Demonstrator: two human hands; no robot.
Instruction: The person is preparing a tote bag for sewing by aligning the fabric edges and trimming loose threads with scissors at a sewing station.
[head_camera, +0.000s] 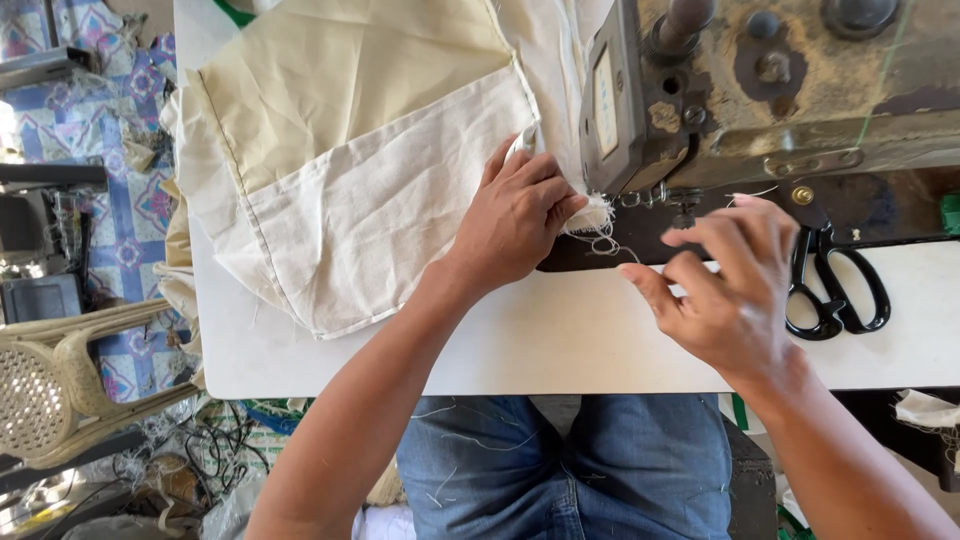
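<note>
The scene is lit by bright, even daylight, strongest on the white table (560, 350) and the cream cloth (340, 150), whose palest folds near the top edge are close to overexposed. Shadows are soft: a faint one lies beneath the left hand (515, 215), and the recess under the sewing machine (770, 90) is dark. Focus is sharp across most of the frame, with slight motion blur on the fingers of the right hand (735, 290) and mild wide-angle bending toward the edges.

Cloth (350, 190) left of machine (760, 90) (scissors (835, 285) right).
</note>
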